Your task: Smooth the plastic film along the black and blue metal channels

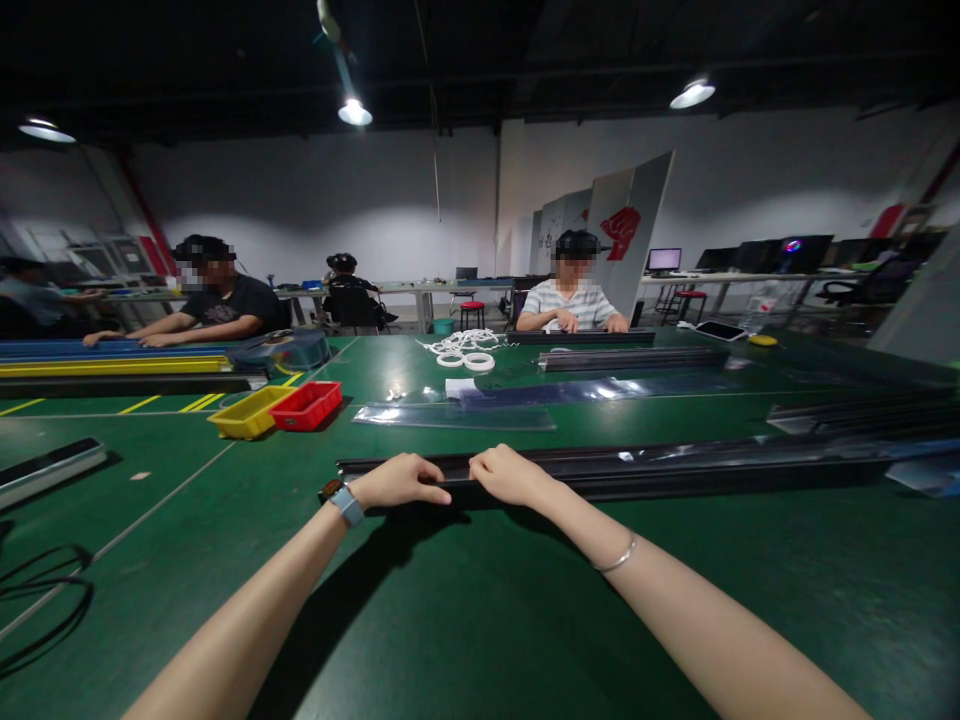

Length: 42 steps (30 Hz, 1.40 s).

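Observation:
A long black channelled profile (720,478) lies across the green table in front of me. Near its left end, my left hand (397,482) is closed on it, thumb along the front side and fingers over the top. Close beside it on the right, my right hand (508,474) is curled against the same profile with its fingers pressed together; what its fingertips pinch is hidden. Shiny clear film shows along the top of the profile to the right. Behind it lies a flat transparent strip (457,417), with a longer clear strip (592,390) farther back.
Left of the profile stand a yellow bin (251,415) and a red bin (307,404). White rolls (478,362) and tangled white cord lie farther back. Black cable (56,600) is at the left. Co-workers sit across the table, one (574,300) with hands on another profile.

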Each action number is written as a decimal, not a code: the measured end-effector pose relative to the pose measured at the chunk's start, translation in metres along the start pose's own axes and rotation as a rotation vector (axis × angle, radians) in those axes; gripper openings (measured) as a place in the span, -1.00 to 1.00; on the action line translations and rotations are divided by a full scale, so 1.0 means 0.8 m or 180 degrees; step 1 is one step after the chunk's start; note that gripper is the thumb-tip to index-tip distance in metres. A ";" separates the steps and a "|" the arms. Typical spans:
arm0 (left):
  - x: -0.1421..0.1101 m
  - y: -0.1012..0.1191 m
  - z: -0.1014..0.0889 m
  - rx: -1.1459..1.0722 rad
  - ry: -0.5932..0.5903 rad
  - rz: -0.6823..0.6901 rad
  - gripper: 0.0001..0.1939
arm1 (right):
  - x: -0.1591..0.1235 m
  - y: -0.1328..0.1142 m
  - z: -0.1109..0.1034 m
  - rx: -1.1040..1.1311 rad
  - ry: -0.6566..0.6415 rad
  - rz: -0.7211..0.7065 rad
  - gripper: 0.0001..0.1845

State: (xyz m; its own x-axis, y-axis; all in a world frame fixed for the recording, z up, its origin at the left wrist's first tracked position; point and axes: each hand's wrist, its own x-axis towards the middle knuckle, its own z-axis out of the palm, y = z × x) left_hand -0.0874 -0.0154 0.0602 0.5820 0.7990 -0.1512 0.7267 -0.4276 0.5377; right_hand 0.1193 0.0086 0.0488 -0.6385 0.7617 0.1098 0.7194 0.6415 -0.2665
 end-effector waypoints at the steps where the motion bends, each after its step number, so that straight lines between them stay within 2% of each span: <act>1: 0.000 -0.001 0.000 0.0017 -0.0002 -0.0001 -0.49 | -0.001 -0.003 0.000 -0.0183 -0.0002 0.0069 -0.58; 4: 0.000 -0.003 0.001 0.0063 0.0001 0.0001 -0.48 | -0.004 -0.010 -0.001 -0.0615 -0.0011 0.0211 -0.53; 9: -0.003 -0.006 -0.006 0.0092 -0.0147 0.0003 -0.51 | -0.009 -0.014 -0.008 -0.0866 -0.0086 0.0189 -0.37; 16: -0.020 -0.027 -0.024 -0.0113 -0.0386 -0.0089 -0.56 | -0.009 -0.009 -0.009 -0.0752 -0.0183 0.0247 -0.21; 19: -0.023 -0.027 -0.026 -0.0217 -0.0414 -0.0099 -0.56 | -0.009 -0.009 -0.005 -0.0678 -0.0168 0.0246 -0.19; 22: -0.020 -0.016 -0.026 -0.0310 -0.0297 0.0018 -0.54 | -0.009 -0.010 -0.003 -0.0683 -0.0127 0.0286 -0.20; 25: -0.013 0.000 -0.020 -0.0434 0.0057 0.0147 -0.52 | -0.010 -0.012 -0.002 -0.0714 -0.0086 0.0333 -0.22; 30: -0.001 0.011 -0.001 0.0024 0.0470 0.0113 -0.46 | -0.011 -0.015 0.000 -0.0707 -0.0009 0.0427 -0.23; 35: 0.003 0.005 0.006 0.0224 0.0435 -0.0006 -0.43 | -0.010 -0.014 0.002 -0.0711 0.0002 0.0586 -0.24; 42: 0.000 0.005 0.003 0.0204 0.0322 -0.0016 -0.43 | -0.009 -0.015 0.003 -0.0789 0.0002 0.0539 -0.26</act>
State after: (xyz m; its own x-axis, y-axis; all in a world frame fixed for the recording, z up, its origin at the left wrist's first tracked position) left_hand -0.0834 -0.0180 0.0601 0.5409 0.8384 -0.0676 0.7532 -0.4471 0.4825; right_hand 0.1149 -0.0050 0.0490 -0.5037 0.8597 0.0843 0.8605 0.5080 -0.0392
